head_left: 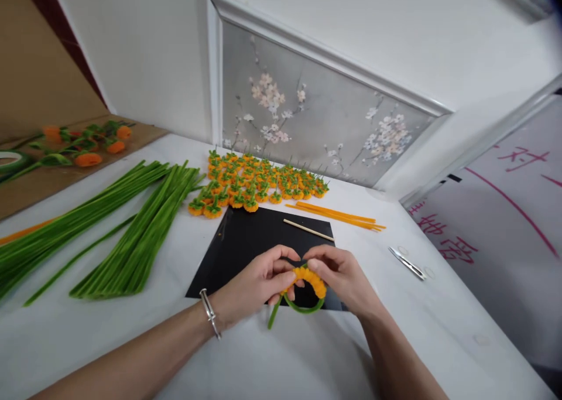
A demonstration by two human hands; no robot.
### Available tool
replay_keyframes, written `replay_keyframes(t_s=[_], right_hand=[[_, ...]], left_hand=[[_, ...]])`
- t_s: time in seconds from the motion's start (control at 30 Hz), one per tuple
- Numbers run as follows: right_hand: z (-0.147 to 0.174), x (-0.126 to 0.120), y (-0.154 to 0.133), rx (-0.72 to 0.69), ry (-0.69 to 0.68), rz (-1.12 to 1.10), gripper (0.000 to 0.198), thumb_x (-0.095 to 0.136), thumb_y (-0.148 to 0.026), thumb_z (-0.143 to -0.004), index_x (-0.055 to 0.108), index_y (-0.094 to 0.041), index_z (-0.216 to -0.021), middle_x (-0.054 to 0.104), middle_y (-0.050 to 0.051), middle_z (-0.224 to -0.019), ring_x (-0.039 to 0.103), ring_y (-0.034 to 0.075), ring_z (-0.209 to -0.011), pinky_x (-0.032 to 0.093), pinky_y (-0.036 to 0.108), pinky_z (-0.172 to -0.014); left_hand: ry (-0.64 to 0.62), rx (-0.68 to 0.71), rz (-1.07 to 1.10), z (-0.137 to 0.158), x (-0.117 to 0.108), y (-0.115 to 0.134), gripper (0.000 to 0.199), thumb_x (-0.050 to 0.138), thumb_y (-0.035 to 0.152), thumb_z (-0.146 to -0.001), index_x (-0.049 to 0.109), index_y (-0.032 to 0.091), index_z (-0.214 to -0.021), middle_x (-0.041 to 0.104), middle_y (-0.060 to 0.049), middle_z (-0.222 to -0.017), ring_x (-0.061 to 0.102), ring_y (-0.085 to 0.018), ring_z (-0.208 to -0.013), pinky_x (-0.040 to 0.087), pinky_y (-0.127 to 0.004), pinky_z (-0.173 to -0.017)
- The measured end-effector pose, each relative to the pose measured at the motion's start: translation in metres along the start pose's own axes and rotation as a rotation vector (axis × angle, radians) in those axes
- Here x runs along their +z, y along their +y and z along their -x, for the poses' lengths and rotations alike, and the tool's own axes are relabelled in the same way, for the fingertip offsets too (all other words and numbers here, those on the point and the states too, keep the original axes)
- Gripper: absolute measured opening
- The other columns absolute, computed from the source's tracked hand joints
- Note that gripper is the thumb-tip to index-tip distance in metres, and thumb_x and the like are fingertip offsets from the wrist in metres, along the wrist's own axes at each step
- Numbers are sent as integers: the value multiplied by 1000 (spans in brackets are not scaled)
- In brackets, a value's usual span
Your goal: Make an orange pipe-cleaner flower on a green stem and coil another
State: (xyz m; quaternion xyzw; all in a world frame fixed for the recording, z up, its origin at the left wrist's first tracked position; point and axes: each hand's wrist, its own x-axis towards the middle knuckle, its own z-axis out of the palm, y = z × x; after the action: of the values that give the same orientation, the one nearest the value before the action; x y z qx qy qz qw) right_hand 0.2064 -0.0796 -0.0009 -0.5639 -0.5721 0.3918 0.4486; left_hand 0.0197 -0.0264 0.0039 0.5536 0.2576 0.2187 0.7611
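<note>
Over the near edge of a black mat (254, 242), both hands hold a curved orange pipe-cleaner piece (309, 278) with a ridged, coiled look. A green pipe cleaner (305, 310) loops below it, one end hanging down at the left. My left hand (267, 274) pinches the piece's left side between thumb and fingers. On the other side, my right hand (342, 274) grips its upper right part, thumb on top. The fingertips nearly meet above it, and what lies between them is partly hidden. A thin wooden stick (308, 229) rests on the mat beyond the hands.
Behind the mat stand many small orange-and-green pipe-cleaner pieces (259, 180). Orange pipe cleaners (338, 214) lie beside them. Green pipe-cleaner bundles (132, 242) spread across the left. Thread snips (407, 263) lie at right. Finished orange flowers (88, 159) and green tape (13, 161) sit far left.
</note>
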Motion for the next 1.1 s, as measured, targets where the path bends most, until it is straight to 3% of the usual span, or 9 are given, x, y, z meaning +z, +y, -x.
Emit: replay_keyframes(t_s=[0.13,0.33,0.67,0.9,1.0,1.1], right_hand=[[-3,13,5,-112,64,96,16,60,-28,-84,65,-17,-74,60,0,-71,54,11,-62,43,21,-54],[-4,30,10,-328,115,103,15,57,-14,-82,71,-20,-79,57,1,-81,57,12,-71,47,21,-60],[-6,30,13,-330,337,94,11,61,-26,-85,67,-20,-78,56,2,-82,56,14,-74,46,25,-65],[-8,19,14,-311,445,113,15,60,-27,-86,63,-19,-74,54,1,-78,52,15,-75,43,27,-67],[-7,15,11,-306,465,137,17,59,-29,-87,62,-19,-73,54,1,-77,52,15,-75,43,28,-68],[-6,12,8,-300,484,142,19,58,-31,-87,61,-18,-73,53,1,-78,51,15,-73,42,28,-66]], left_hand=[[17,-42,-10,-2,2,-1,32,59,45,-83,52,15,-90,59,-1,-73,46,-6,-50,27,-16,-40],[-88,-242,-70,1,3,-1,43,53,57,-82,55,14,-87,64,-5,-76,51,-8,-54,15,-17,-38],[-106,-317,-39,2,4,5,42,59,54,-77,64,12,-72,59,-2,-61,39,-6,-45,9,-19,-36],[-199,-311,-48,4,6,10,41,51,49,-83,65,12,-76,68,-8,-76,57,-9,-52,10,-20,-35],[-165,-285,0,3,4,7,29,52,39,-83,62,13,-77,70,-9,-83,62,-11,-56,13,-19,-38],[-115,-257,36,1,2,4,19,52,30,-81,60,13,-78,69,-8,-77,58,-10,-53,17,-18,-39]])
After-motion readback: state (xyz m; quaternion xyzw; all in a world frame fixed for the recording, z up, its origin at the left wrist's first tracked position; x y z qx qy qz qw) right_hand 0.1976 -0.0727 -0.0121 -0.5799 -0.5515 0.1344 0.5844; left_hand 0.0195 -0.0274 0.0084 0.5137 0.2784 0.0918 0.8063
